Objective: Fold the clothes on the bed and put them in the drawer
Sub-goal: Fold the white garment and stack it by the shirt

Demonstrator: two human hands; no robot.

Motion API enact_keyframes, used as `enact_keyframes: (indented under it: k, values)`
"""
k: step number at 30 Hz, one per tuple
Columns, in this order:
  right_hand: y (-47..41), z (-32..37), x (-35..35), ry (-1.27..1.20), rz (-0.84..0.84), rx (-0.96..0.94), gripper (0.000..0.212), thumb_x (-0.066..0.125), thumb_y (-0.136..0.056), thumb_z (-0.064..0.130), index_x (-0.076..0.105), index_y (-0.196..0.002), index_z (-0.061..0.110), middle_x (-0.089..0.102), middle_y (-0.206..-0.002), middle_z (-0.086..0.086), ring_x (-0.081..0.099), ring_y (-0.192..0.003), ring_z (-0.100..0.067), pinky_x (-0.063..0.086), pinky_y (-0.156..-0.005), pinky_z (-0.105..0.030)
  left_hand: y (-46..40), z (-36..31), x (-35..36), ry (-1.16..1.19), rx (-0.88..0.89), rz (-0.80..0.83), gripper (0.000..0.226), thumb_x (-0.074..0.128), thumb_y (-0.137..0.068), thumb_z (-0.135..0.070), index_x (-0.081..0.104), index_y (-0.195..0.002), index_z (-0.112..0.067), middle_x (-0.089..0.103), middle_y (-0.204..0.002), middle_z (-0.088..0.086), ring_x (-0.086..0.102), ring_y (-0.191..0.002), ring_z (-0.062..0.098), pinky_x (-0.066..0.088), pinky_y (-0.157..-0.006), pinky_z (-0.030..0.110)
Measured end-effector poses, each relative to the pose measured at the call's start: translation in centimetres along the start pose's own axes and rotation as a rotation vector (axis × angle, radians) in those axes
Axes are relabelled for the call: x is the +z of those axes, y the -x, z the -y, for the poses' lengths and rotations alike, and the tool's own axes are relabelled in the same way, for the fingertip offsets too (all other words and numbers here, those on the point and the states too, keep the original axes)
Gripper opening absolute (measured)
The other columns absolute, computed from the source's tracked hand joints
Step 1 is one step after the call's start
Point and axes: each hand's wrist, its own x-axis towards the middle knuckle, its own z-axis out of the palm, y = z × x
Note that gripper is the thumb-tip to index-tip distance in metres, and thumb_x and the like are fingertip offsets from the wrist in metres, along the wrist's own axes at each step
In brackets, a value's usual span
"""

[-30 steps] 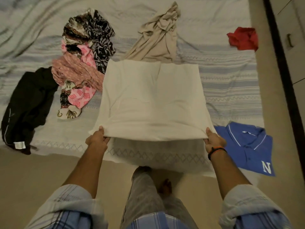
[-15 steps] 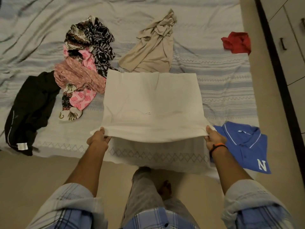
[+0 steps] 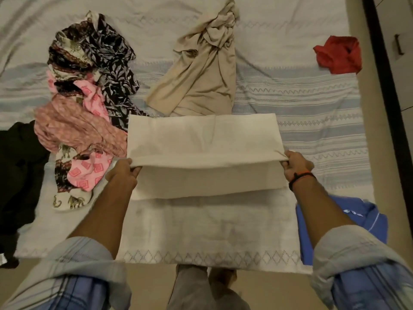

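Note:
A cream garment (image 3: pixel 201 139) lies flat in the middle of the bed (image 3: pixel 312 104), folded into a wide rectangle. My left hand (image 3: pixel 121 173) pinches its near left corner and my right hand (image 3: pixel 295 164) pinches its near right corner, lifting the near edge up and over the part below. A drawer front with a dark handle (image 3: pixel 399 47) shows at the far right edge.
A beige top (image 3: pixel 201 74) lies crumpled behind the cream garment. A heap of patterned pink and black clothes (image 3: pixel 85 97) sits at the left, a black garment (image 3: pixel 17 175) beyond it. A red cloth (image 3: pixel 338 54) lies far right, a blue polo shirt (image 3: pixel 362 220) near right.
Both hands have carried the garment's near edge away from me, doubling it over so it looks about half as deep. My view has moved closer over the bed.

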Motion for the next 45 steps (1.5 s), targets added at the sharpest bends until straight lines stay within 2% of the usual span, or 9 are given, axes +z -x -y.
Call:
enact_keyframes:
  k: [10,15,18,20,25,30,34,39,45]
  values:
    - [-3.7,3.3,9.1,0.057,-0.076,0.003,0.023,0.061,-0.087,-0.012,0.043,-0.096,-0.001,0.056,-0.106,-0.019,0.060,-0.065,-0.020,0.056,-0.047,-0.030,-6.0,-5.4,8.7,-0.006,0.027,-0.015,0.039,0.057,-0.092,0.001,0.050,-0.130,0.003,0.057,-0.124,0.016,0.061,-0.105,0.027,0.056,-0.046,0.023]
    - [-5.5,2.9,12.1,-0.063,-0.002,0.001,0.043,0.060,-0.093,-0.002,0.033,-0.126,0.004,0.050,-0.127,-0.019,0.058,-0.098,-0.024,0.056,-0.085,-0.039,-6.1,-6.2,11.1,0.197,-0.054,0.125,0.013,0.051,-0.100,-0.010,0.051,-0.092,-0.020,0.052,-0.107,0.009,0.054,-0.100,0.020,0.036,-0.065,-0.002]
    - [-5.4,1.5,13.2,0.226,0.108,-0.056,0.067,0.069,-0.091,0.021,0.030,-0.142,0.001,0.050,-0.129,-0.011,0.054,-0.109,-0.023,0.052,-0.094,-0.037,-4.6,-4.4,12.2,-0.162,0.247,0.038,0.016,0.060,-0.097,-0.020,0.053,-0.110,-0.024,0.048,-0.114,0.007,0.058,-0.098,0.019,0.042,-0.076,0.007]
    - [-4.3,-0.9,13.3,0.692,0.173,-0.315,0.074,0.071,-0.089,0.028,0.030,-0.146,0.005,0.049,-0.139,-0.012,0.052,-0.122,-0.027,0.044,-0.104,-0.038,-4.1,-1.7,12.7,-0.418,0.428,-0.073,0.041,0.071,-0.088,-0.020,0.052,-0.123,-0.013,0.056,-0.124,0.012,0.061,-0.104,0.027,0.053,-0.089,0.035]
    - [-1.6,-8.8,13.6,1.299,0.595,-0.884,0.073,0.062,-0.093,0.036,0.028,-0.152,0.008,0.025,-0.160,-0.014,0.026,-0.146,-0.027,0.019,-0.118,-0.033,-2.4,6.2,13.1,-1.142,1.135,0.355,0.054,0.077,-0.079,-0.010,0.056,-0.129,-0.007,0.049,-0.142,0.014,0.044,-0.132,0.031,0.033,-0.111,0.033]
    - [-4.5,-10.0,14.1,1.658,0.589,-0.962,0.093,0.050,-0.092,0.058,0.004,-0.156,0.009,-0.008,-0.164,-0.012,-0.004,-0.152,-0.027,0.006,-0.123,-0.046,-4.8,6.5,13.8,-1.849,0.924,0.370,0.131,0.077,-0.069,-0.061,-0.009,-0.156,-0.012,-0.023,-0.161,0.010,-0.014,-0.149,0.037,0.005,-0.116,0.063]
    - [-8.3,-6.2,12.4,1.558,0.382,-0.851,0.094,0.047,-0.093,0.060,0.001,-0.157,0.008,-0.008,-0.164,-0.012,-0.004,-0.152,-0.025,0.002,-0.122,-0.047,-7.0,4.5,12.9,-1.863,0.728,0.290,0.145,0.081,-0.060,-0.064,-0.021,-0.153,-0.020,-0.034,-0.157,-0.001,-0.024,-0.147,0.033,0.007,-0.106,0.075]
    - [-11.3,-2.8,10.2,1.503,0.261,-0.681,0.096,0.052,-0.092,0.057,0.002,-0.156,0.004,-0.001,-0.164,-0.017,0.001,-0.152,-0.027,0.012,-0.122,-0.046,-3.2,6.4,16.2,-1.927,0.742,0.204,0.123,0.079,-0.077,-0.034,-0.014,-0.153,-0.006,-0.025,-0.159,0.017,-0.012,-0.148,0.043,0.010,-0.117,0.064]
    - [-10.8,-1.9,10.9,1.326,0.204,-0.784,0.070,0.058,-0.096,0.031,0.026,-0.152,0.004,0.030,-0.157,-0.017,0.024,-0.146,-0.031,0.021,-0.119,-0.043,3.4,12.4,23.0,-1.465,1.380,0.631,0.064,0.066,-0.081,0.000,0.045,-0.141,-0.003,0.037,-0.152,0.021,0.035,-0.139,0.038,0.028,-0.117,0.045]
